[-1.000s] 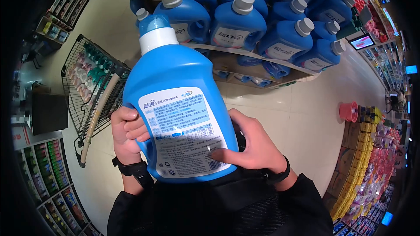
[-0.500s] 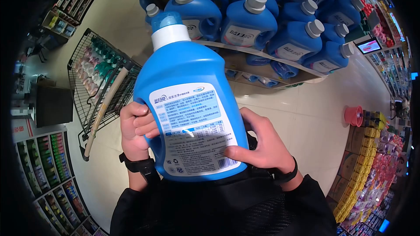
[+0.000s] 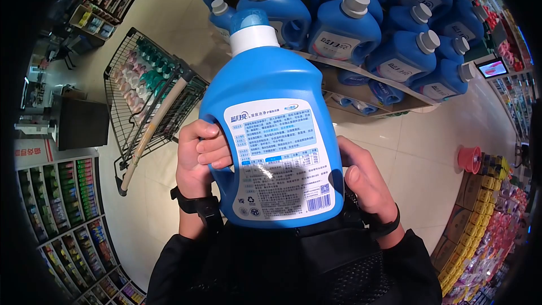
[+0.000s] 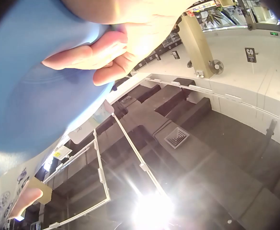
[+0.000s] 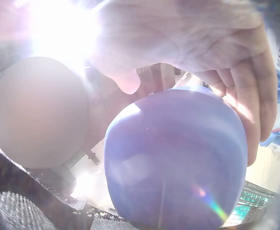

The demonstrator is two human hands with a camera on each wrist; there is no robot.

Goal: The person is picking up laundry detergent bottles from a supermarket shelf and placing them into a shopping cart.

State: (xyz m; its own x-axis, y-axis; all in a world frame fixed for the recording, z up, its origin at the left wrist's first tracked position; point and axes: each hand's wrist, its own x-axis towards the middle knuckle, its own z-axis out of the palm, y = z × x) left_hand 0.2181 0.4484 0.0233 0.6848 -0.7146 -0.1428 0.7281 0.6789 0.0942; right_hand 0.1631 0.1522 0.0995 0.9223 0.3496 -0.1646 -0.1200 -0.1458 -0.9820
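A large blue laundry detergent bottle (image 3: pixel 265 85), with a clear blue cap over a white collar, is held up before the chest. Its printed back label (image 3: pixel 285 158) faces the head camera. My left hand (image 3: pixel 197 161) grips the handle on the left side, fingers curled through it. At the lower right side is my right hand (image 3: pixel 370 183), its thumb lifted off the label. In the right wrist view, the right fingers (image 5: pixel 247 96) lie extended along the far side of the bottle's base (image 5: pixel 176 158). The left wrist view shows the left fingers (image 4: pixel 106 52) wrapped at the handle.
Several blue detergent bottles (image 3: pixel 344 28) with white caps stand on a display shelf (image 3: pixel 384 87) ahead. A wire shopping cart (image 3: pixel 152 90) holding green and pink packs is at the left. Stacked goods (image 3: pixel 480 214) and a red bucket (image 3: pixel 468 158) are at the right.
The right thumb has come off the label's lower right corner, uncovering the barcode. The bottle and both hands have shifted right in the head view; the left hand keeps its grip.
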